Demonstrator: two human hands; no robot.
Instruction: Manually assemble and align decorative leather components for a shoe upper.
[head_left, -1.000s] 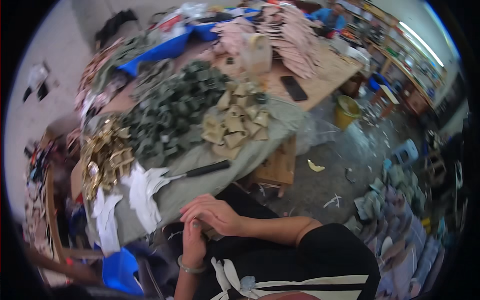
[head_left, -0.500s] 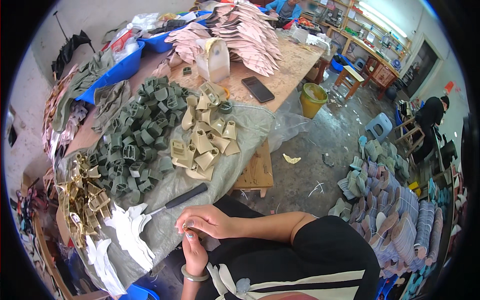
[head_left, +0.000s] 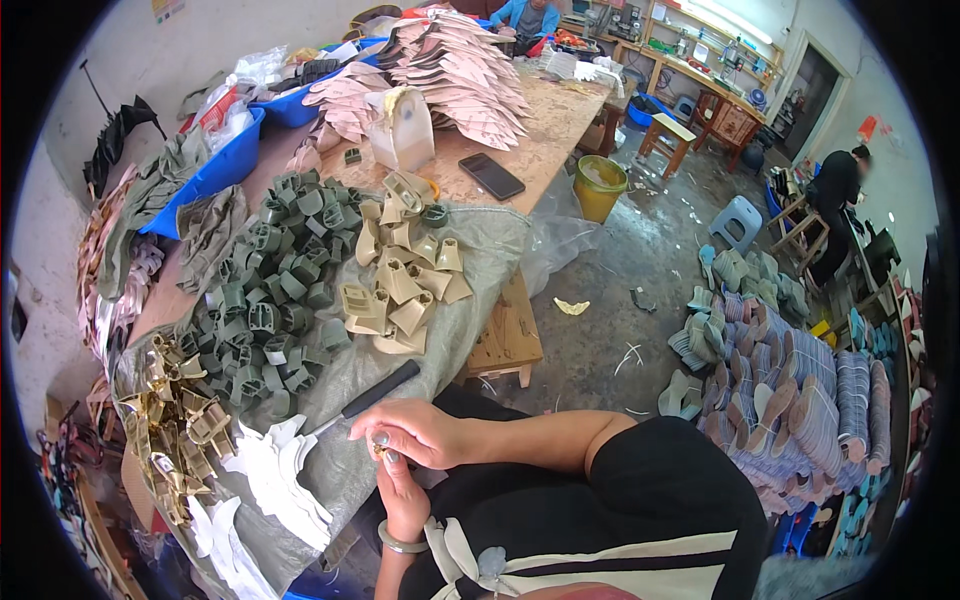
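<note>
Both hands meet over the near edge of the table. My right hand point(head_left: 412, 432) has its fingers curled down over a small gold-coloured piece point(head_left: 380, 447), mostly hidden by the fingers. From below, my left hand point(head_left: 402, 498), with a bangle at the wrist, pinches the same piece by thumb and fingers. Close by lies a tool with a black handle point(head_left: 381, 388), its thin metal shaft pointing to white curved sheets point(head_left: 280, 475). Shiny gold shoe heels point(head_left: 205, 425) are heaped at the left. Green heels point(head_left: 270, 300) and beige heels point(head_left: 405, 285) lie in piles beyond.
A phone point(head_left: 491, 176) and a white plastic container point(head_left: 402, 135) sit farther back, before stacked pink pieces point(head_left: 460, 80). Blue tubs point(head_left: 215, 175) line the left. A wooden stool point(head_left: 508, 335) stands by the table, bundled insoles point(head_left: 780, 400) at right. Two other people are in the background.
The whole view has shifted slightly, the background moving left in the picture. My hands stay together on the small gold-coloured piece, with the fingers changing only a little.
</note>
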